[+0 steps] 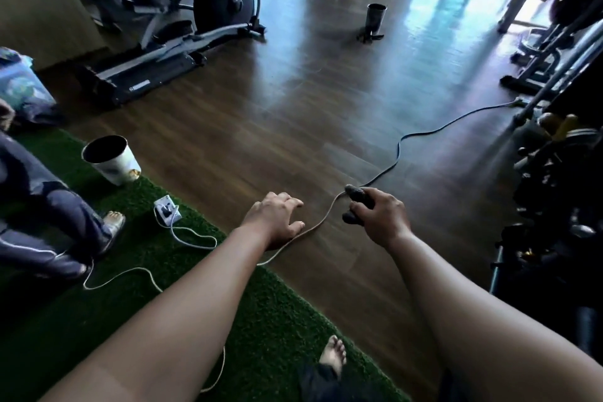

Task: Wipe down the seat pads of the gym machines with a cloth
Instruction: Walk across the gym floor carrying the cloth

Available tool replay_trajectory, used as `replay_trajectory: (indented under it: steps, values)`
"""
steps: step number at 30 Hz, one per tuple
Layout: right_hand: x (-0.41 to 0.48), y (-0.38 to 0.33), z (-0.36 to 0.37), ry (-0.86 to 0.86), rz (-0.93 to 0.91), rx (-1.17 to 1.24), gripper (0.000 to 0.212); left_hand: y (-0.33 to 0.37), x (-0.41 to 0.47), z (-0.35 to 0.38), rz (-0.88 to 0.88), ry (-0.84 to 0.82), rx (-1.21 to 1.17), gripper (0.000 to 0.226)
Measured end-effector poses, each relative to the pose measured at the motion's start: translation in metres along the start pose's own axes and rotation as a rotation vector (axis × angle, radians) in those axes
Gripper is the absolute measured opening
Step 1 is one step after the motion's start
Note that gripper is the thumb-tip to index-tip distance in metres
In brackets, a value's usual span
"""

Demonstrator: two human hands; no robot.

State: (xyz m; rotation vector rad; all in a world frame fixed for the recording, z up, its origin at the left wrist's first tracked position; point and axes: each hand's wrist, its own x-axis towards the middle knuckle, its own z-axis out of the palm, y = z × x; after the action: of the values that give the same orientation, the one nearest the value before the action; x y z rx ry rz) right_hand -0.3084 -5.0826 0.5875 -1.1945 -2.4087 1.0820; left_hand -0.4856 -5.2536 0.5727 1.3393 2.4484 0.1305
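Note:
No cloth or seat pad shows clearly. My right hand [380, 217] is closed on a dark lumpy object [354, 194] just above the wooden floor, where a black cable [424, 134] and a pale cord [321, 220] meet. My left hand [277, 219] hovers low to its left, fingers loosely curled, with the pale cord passing under the thumb and palm. An elliptical trainer [195, 19] stands at the back left. More dark gym machines [554, 29] crowd the right side.
A green turf mat [261, 303] covers the near left floor, with a white bin [112, 161] and a white power socket [168, 209] on it. Another person's legs [65, 215] rest at the left. A metal cup [375, 18] stands far off. My bare foot [332, 356] is below.

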Motion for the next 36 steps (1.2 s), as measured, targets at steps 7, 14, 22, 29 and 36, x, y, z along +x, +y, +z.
replay_trajectory:
  steps: [7,14,22,29,36]
  values:
    - [0.181,-0.017,-0.023,-0.040,-0.010,0.051,0.047,-0.007,0.153,-0.064,-0.034,0.037,-0.016,0.055]
    - [0.359,-0.022,-0.030,-0.042,-0.015,0.126,0.044,-0.018,0.326,-0.117,0.016,0.008,0.029,0.056]
    - [0.574,-0.028,-0.042,0.077,0.147,0.161,0.037,-0.032,0.564,-0.198,0.170,-0.039,0.084,0.055]
    - [0.758,-0.001,-0.065,0.151,0.212,0.274,0.043,-0.014,0.770,-0.254,0.285,-0.052,0.123,0.055]
    - [0.964,0.007,-0.132,0.189,0.218,0.150,0.035,0.021,1.000,-0.298,0.292,-0.053,0.140,0.054]
